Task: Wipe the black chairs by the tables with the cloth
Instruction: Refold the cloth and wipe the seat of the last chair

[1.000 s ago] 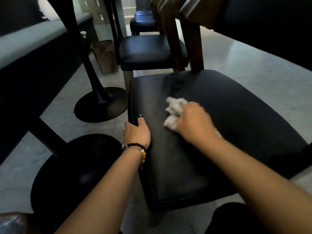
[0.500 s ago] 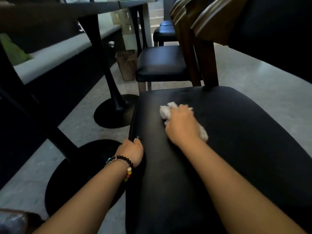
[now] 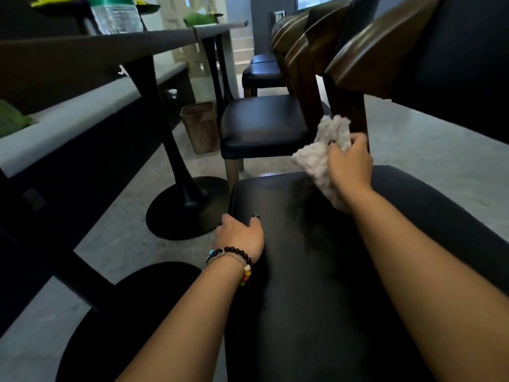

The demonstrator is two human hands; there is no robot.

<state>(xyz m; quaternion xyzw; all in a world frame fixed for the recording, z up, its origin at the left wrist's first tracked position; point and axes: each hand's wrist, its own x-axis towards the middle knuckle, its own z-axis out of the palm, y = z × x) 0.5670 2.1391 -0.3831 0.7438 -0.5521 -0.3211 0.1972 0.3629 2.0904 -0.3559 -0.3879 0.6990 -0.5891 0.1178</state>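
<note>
A: Seat (image 3: 316, 271) of the nearest black chair fills the lower frame; next chair (image 3: 261, 125) stands beyond.
B: Hands?
A: Left hand (image 3: 239, 235) curls over the seat's left edge. Right hand (image 3: 348, 161) clutches the white cloth (image 3: 319, 158) near the wooden back post (image 3: 355, 111).

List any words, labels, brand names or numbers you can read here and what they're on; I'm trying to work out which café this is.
No text can be read.
Plastic bottle on the table: its green band is too blurred to read.
Wall plate at the far end: too small to tell if it bears any marking.
Cloth, black chair seat, bin, bracelets: no lettering visible.
</note>
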